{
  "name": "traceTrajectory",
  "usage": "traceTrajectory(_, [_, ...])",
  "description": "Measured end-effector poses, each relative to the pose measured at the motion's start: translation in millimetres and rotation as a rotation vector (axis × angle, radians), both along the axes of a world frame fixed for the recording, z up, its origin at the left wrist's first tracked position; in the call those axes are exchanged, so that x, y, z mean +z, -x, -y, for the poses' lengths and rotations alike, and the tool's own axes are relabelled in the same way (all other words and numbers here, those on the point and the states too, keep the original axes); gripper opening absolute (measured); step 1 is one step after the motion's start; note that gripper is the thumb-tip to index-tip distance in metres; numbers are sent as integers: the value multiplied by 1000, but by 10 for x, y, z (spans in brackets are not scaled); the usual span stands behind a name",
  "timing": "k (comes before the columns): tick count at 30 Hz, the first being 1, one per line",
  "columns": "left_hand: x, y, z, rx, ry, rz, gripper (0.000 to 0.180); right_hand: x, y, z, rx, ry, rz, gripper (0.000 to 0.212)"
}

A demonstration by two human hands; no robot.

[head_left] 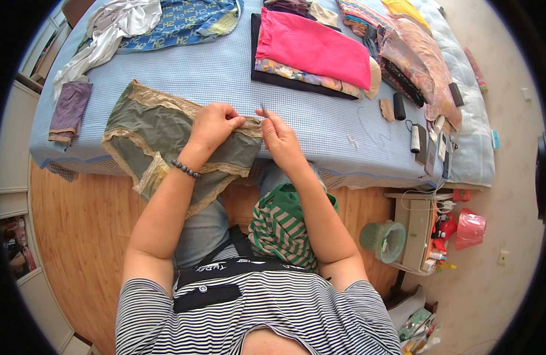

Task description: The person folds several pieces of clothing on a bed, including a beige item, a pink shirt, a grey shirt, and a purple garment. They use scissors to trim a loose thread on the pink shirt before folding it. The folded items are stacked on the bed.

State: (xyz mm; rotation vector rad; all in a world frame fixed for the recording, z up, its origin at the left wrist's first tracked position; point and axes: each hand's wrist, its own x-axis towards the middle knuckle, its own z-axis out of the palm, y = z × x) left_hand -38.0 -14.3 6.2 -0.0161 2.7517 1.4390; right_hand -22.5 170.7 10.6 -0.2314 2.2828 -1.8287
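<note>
My right hand (277, 135) sits just above the middle of the frame, fingertips pinched shut on a thin needle (264, 110) that points up and away from me. Whether thread runs from it I cannot tell at this size. My left hand (215, 123) lies just beside it to the left, fingers curled closed on the lace waistband of the green underwear (166, 133), bunching the edge toward the needle.

I judge this to be hand sewing at the waistband, with the needle drawn clear of the cloth between stitches. A next stitch would call for the left hand to keep the lace taut and flat while the point goes back in close to the pinched spot, clear of my left fingertips.

The underwear hangs half over the near edge of the blue checked bed (225, 65), left of centre, its lower part drooping toward my lap. A green striped cloth (282, 228) is heaped under my right forearm, low centre.

Farther out, a pink folded stack (314, 50) lies at upper centre, well apart from my hands. More bright clothes (412, 53) crowd the upper right, with a black spool (399, 105) by them. A purple cloth (70, 107) hangs at the upper left. A green bin (384, 239) stands on the floor at right. Nothing lies between my hands and the seam; only the striped heap crowds my right elbow.
</note>
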Motion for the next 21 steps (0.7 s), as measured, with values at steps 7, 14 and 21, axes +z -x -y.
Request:
traceTrajectory(7, [-178,-11,79,34,-346,66,15,79,-67,-9,35,-424,-251,27])
traceTrajectory(14, [-107,-32,61,44,-358,46,13,188,-21,166,16,-708,-428,16])
traceTrajectory(21, [-168,-31,41,67,-284,-27,14,76,24,246,1,-751,-469,15])
